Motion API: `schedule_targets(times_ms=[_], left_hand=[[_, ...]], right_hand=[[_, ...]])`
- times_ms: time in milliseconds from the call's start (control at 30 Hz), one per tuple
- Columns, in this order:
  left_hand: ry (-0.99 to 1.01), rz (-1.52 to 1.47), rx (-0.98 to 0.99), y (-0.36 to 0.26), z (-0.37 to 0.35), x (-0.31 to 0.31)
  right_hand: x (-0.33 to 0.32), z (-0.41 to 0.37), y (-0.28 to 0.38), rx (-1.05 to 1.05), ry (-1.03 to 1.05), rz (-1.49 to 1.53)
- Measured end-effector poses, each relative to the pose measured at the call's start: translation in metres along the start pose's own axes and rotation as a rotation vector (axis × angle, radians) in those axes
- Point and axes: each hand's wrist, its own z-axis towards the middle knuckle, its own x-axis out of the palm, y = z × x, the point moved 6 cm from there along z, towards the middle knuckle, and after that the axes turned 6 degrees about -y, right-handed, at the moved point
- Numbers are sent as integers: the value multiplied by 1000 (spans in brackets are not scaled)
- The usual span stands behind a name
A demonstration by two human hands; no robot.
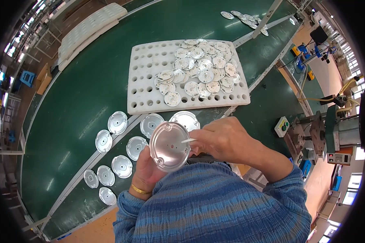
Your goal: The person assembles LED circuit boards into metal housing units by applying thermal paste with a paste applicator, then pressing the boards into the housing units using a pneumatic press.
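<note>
My left hand [145, 173] is closed on a round, shiny metal dish [166, 150] with small holes at its centre and notched lugs on its rim. It holds the dish tilted up in front of my chest. My right hand [223, 139] pinches a thin white piece [188, 141], seen nearly edge-on, over the right side of the dish's inside. The right fingertips are at the dish's rim. Just behind lies another metal dish [185, 118], partly hidden by the held one. More like it, such as a dish [137, 148] to the left, lie on the green table.
A white foam block [150, 106] with rows of holes carries a heap of white round boards [205, 75]. More discs [247, 20] lie far right. A stack of foam blocks [91, 30] sits at the back left. A press machine [318, 131] stands at the right.
</note>
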Motion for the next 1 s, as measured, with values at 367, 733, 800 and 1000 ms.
schedule_targets(times_ms=[367,733,800,1000], left_hand=[[49,-66,27,-5,-24,6],[25,-74,80,-12,-27,5],[37,-68,86,-14,-27,6],[114,-107,118,-15,-20,10]], right_hand=[[18,24,26,-162,16,5],[23,26,30,-165,136,48],[24,23,29,-172,145,55],[28,17,34,-209,220,114]])
